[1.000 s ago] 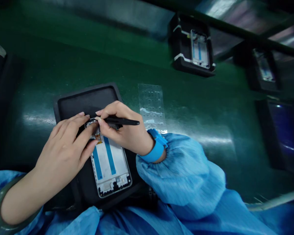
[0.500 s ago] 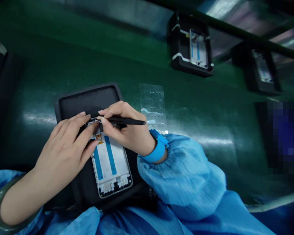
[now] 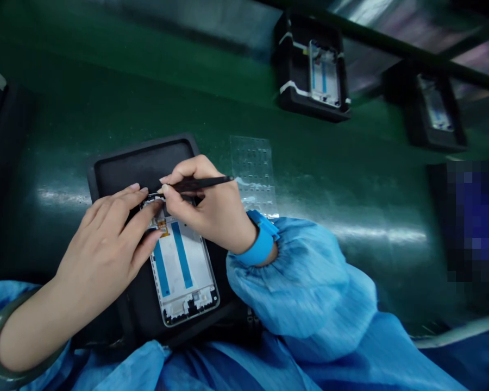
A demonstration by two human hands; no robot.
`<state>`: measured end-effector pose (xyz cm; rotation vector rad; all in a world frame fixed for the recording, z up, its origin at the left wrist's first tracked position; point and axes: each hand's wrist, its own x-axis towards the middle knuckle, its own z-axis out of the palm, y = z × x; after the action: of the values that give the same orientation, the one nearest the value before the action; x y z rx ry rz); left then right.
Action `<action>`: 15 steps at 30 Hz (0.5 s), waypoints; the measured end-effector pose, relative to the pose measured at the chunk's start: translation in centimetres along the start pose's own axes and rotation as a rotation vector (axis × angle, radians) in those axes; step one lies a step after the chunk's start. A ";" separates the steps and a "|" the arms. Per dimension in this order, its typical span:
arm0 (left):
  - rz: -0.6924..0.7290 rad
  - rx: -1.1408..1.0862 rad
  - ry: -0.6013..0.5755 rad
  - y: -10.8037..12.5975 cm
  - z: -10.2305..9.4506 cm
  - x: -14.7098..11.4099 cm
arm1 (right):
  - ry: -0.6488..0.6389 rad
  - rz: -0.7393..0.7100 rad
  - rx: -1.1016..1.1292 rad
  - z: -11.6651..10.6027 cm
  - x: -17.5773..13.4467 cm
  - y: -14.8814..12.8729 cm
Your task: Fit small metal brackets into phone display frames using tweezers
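A phone frame (image 3: 201,266) lies face down in a black tray (image 3: 142,157), its silvery inside crossed by two blue strips. Near its top a small orange flex cable (image 3: 163,227) shows beside my left thumb. My left hand (image 3: 106,233) rests over the upper left of the frame, fingers stretched out and their tips touching the top edge. Between the thumb and fingers of my right hand (image 3: 212,209) is a slim black stick-like tool (image 3: 199,183). Its working end meets the frame's top edge near my left fingertips; the tip is too small to make out.
A clear plastic sheet with slots (image 3: 252,163) lies on the green table (image 3: 330,179) right of the tray. Farther back, a black holder (image 3: 287,65) carries another phone frame (image 3: 325,76). A second such holder (image 3: 448,138) stands at the right. A dark object (image 3: 0,119) sits at the left edge.
My right hand has shifted slightly up and left, and the tool's back end has tilted upward. The left hand stays on the frame. The whole view has moved a little.
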<state>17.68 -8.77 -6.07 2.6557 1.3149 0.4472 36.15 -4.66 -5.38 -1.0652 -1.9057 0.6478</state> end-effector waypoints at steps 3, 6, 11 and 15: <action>-0.004 -0.004 -0.007 0.0 0.0 0.0 | 0.029 0.049 0.068 -0.1 -0.1 0.2; -0.006 -0.008 -0.011 0.0 0.0 0.0 | 0.028 0.100 0.134 -0.1 -0.3 0.5; 0.001 -0.007 -0.003 0.0 -0.1 0.1 | 0.036 -0.018 0.051 -0.1 -0.3 0.7; 0.006 -0.008 -0.002 0.0 -0.1 0.1 | 0.052 -0.110 -0.072 0.2 -0.5 0.4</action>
<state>17.72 -8.66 -5.96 2.6541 1.3022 0.4500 36.28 -4.89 -5.93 -1.0041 -1.9394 0.4881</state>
